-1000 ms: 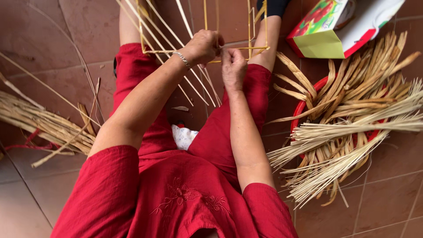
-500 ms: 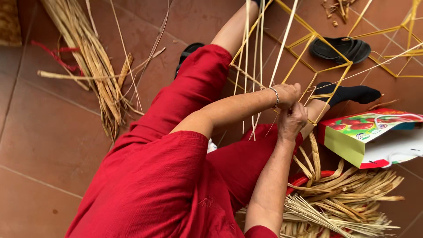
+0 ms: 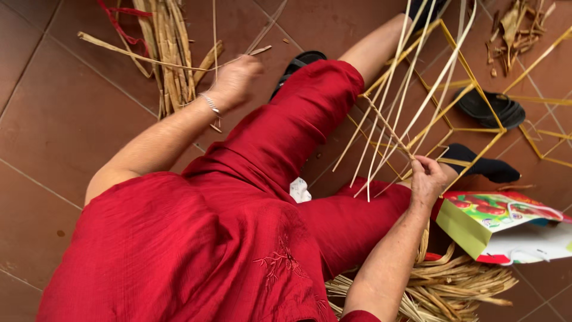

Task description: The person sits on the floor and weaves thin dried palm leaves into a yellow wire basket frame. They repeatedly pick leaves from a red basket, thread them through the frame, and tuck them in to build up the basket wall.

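Head view, left hand [image 3: 235, 80] stretched out over a reed bundle [image 3: 170, 53] on the floor, grip unclear through blur, right hand [image 3: 429, 179] raised, grip pinched on thin pale strips [image 3: 390, 128] beside a yellow frame [image 3: 459, 89].

The left hand [image 3: 235, 80] reaches over a bundle of dry reeds [image 3: 170, 48] on the tiled floor [image 3: 53, 119]. The right hand [image 3: 428, 179] pinches thin pale strips [image 3: 387, 113] against a yellow frame [image 3: 459, 89], just beside a colourful box [image 3: 500, 223].
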